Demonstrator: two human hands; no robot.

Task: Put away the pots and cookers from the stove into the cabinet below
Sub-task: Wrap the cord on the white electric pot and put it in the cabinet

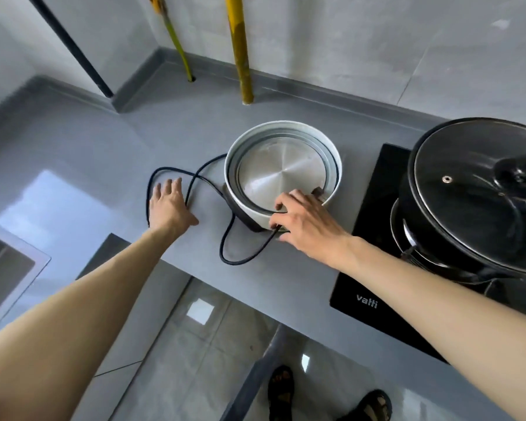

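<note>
Nothing had gone into the cabinet yet, as far as I could judge; both cookers were on top. The white electric cooker sat on the grey countertop, just left of the black stove, its bare steel inner pan empty and with no lid on it. Its black power cord trailed off in loose loops across the counter. The person's right hand was curled over the near rim of that cooker, fingers closed on the edge where the cord met the body. The left hand lay flat and spread on the counter over one cord loop, holding nothing. On the stove stood the black pot, glass lid on; I could not tell what, if anything, was inside. Below the counter edge an open dark door edge showed, but the cabinet's interior was out of sight. Gathering the cord looked like the step in hand, with both cookers left to stow.
</note>
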